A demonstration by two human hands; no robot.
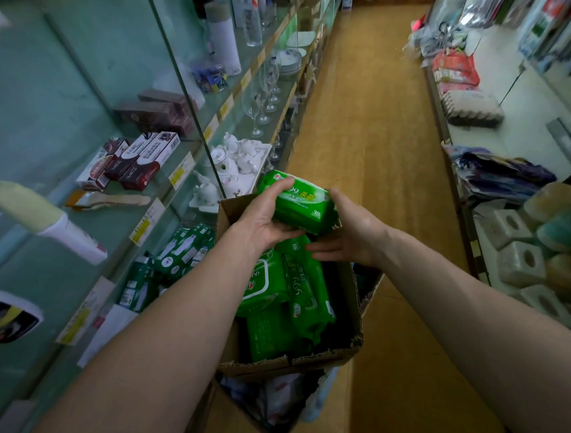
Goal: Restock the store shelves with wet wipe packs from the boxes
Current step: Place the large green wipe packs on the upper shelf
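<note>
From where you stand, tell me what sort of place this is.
A shop aisle, likely a general goods store. Glass shelves with yellow price tags hold wine glasses and a tea set, and the left hand holds a green pack above a box of them.

Box (pixel 353 304) stood on aisle floor (pixel 371 122), right of shelves (pixel 93 229). Packs (pixel 280 300) lay inside box. Held pack (pixel 304 204) was above box, between left hand (pixel 261 217) and right hand (pixel 349 233). Shelved packs (pixel 185 249) lay left of box.

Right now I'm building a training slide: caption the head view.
Left hand holds a green wet wipe pack above the open cardboard box, right hand open beside it, by glass shelves.
</note>
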